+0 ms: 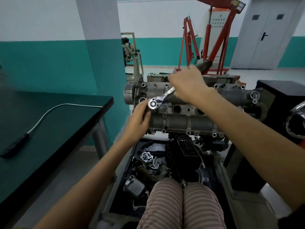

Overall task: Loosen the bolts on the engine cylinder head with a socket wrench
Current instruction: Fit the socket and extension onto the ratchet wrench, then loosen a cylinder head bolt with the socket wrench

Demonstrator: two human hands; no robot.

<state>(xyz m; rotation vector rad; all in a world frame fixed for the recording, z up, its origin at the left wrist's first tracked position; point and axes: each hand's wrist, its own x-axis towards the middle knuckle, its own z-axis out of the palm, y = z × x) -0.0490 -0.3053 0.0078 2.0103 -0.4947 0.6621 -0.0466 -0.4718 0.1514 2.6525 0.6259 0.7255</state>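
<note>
The engine cylinder head [179,113] sits on a stand in front of the person, its grey cast top dotted with bolt holes and round bores. A chrome socket wrench [160,100] lies across its left end, the round ratchet head down on the casting and the handle slanting up and to the right. The right hand [186,85] wraps its fingers round that handle — a closed grip, knuckles toward the camera. The left hand [140,119] rests at the ratchet head with its fingers fairly straight, touching the tool's rim and the edge of the casting; whether the thumb curls underneath cannot be told.

Below the engine, a dark tray [125,182] holds loose engine parts and gaskets, and striped trousers [181,204] show at the bottom edge. To the left stands a dark desk [66,126] carrying a flexible-shaft tool [42,119] with a black handle. A red engine hoist [214,43] stands behind — near the teal-and-white wall.
</note>
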